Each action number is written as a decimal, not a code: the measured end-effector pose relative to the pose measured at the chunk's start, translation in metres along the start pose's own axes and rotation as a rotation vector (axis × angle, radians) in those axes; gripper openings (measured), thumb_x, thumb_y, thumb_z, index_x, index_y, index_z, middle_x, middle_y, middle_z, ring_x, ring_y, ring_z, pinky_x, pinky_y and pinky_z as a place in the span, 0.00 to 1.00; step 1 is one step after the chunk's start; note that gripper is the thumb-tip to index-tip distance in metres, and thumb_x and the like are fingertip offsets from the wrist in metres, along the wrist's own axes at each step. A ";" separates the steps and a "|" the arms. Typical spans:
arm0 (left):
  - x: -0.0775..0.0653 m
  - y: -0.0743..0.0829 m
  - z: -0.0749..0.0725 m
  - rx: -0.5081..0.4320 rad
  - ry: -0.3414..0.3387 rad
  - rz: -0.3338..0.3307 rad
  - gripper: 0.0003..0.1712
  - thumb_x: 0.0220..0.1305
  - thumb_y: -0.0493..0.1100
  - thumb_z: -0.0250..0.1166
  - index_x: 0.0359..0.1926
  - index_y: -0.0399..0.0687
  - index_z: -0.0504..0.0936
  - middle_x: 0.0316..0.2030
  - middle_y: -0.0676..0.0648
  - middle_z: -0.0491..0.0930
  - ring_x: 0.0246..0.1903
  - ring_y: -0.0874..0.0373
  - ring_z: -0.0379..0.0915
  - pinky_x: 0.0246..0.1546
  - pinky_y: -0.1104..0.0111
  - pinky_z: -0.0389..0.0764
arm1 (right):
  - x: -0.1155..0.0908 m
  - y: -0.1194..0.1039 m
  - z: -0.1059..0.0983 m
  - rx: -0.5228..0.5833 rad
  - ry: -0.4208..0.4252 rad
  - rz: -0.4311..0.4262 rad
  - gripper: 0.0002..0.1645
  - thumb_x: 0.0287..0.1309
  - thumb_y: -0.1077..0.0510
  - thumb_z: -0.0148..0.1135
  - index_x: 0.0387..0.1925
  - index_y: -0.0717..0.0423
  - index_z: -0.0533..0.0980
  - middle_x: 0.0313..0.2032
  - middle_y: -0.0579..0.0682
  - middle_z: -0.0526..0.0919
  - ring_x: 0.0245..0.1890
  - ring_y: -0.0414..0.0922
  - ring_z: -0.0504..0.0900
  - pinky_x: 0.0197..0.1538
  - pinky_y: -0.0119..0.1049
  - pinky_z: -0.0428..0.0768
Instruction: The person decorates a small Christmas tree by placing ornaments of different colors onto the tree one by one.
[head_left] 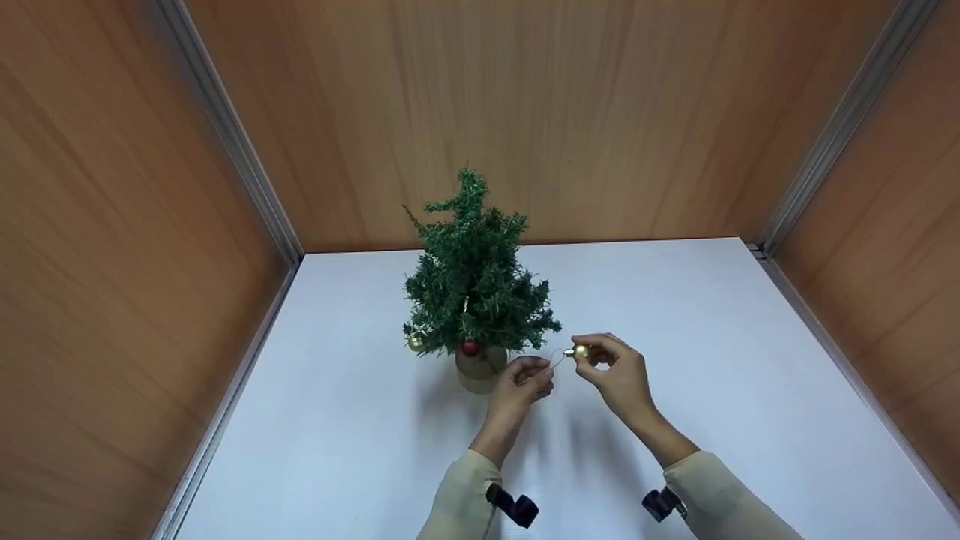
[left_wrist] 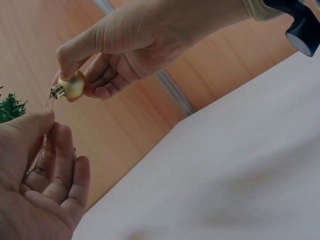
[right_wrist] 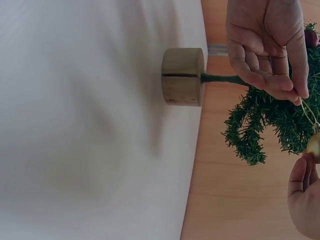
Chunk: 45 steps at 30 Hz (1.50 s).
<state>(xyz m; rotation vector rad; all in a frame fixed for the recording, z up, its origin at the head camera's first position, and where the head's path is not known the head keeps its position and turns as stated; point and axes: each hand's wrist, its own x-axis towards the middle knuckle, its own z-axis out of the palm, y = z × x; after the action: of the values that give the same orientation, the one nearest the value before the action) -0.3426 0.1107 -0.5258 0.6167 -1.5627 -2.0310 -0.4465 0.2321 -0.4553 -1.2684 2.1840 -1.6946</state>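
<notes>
My right hand point(head_left: 619, 379) pinches a small gold Christmas bauble point(head_left: 582, 351) between thumb and fingers, its shiny cap pointing left. From that cap runs a thin gold string loop point(right_wrist: 308, 111), and my left hand point(head_left: 519, 384) pinches its far end between thumb and forefinger. In the left wrist view, the bauble point(left_wrist: 75, 85) is raised over the loop. Both hands are in front of the lower right branches of a small green artificial Christmas tree point(head_left: 480, 277).
The tree stands on a round wooden base point(right_wrist: 182, 77) on the white table point(head_left: 337, 420). A red bauble point(head_left: 469, 348) and another gold bauble point(head_left: 415, 343) hang from its low branches. Wood-grain panels point(head_left: 585, 112) with metal corner strips enclose the table's back and sides.
</notes>
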 end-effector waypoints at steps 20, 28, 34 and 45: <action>-0.006 0.020 0.002 -0.039 0.030 0.032 0.15 0.65 0.40 0.67 0.49 0.36 0.79 0.39 0.47 0.82 0.39 0.58 0.81 0.46 0.65 0.85 | -0.016 0.053 0.015 0.142 -0.130 0.158 0.14 0.61 0.64 0.66 0.49 0.55 0.81 0.42 0.50 0.85 0.41 0.42 0.84 0.44 0.29 0.85; -0.007 0.026 0.003 -0.007 0.045 0.058 0.14 0.64 0.40 0.67 0.47 0.36 0.80 0.35 0.50 0.80 0.34 0.62 0.78 0.40 0.69 0.84 | -0.020 0.057 0.014 0.219 -0.279 0.227 0.21 0.66 0.56 0.62 0.56 0.62 0.77 0.49 0.57 0.83 0.46 0.46 0.84 0.49 0.33 0.84; -0.007 0.025 0.002 0.041 0.040 0.072 0.12 0.65 0.40 0.66 0.47 0.38 0.80 0.34 0.52 0.81 0.34 0.61 0.77 0.37 0.69 0.80 | -0.020 0.058 0.014 0.232 -0.320 0.208 0.22 0.67 0.56 0.61 0.57 0.63 0.76 0.53 0.58 0.81 0.49 0.44 0.82 0.50 0.34 0.84; -0.008 0.027 0.003 0.049 0.016 0.060 0.13 0.64 0.41 0.68 0.46 0.39 0.80 0.32 0.53 0.80 0.31 0.63 0.73 0.30 0.73 0.69 | -0.021 0.057 0.014 0.231 -0.351 0.210 0.17 0.67 0.63 0.58 0.56 0.59 0.77 0.54 0.57 0.80 0.52 0.53 0.81 0.51 0.36 0.84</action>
<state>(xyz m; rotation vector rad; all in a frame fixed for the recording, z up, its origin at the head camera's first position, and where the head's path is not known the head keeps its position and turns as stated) -0.3351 0.1123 -0.4988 0.5957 -1.6070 -1.9451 -0.4559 0.2366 -0.5164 -1.1305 1.7929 -1.4636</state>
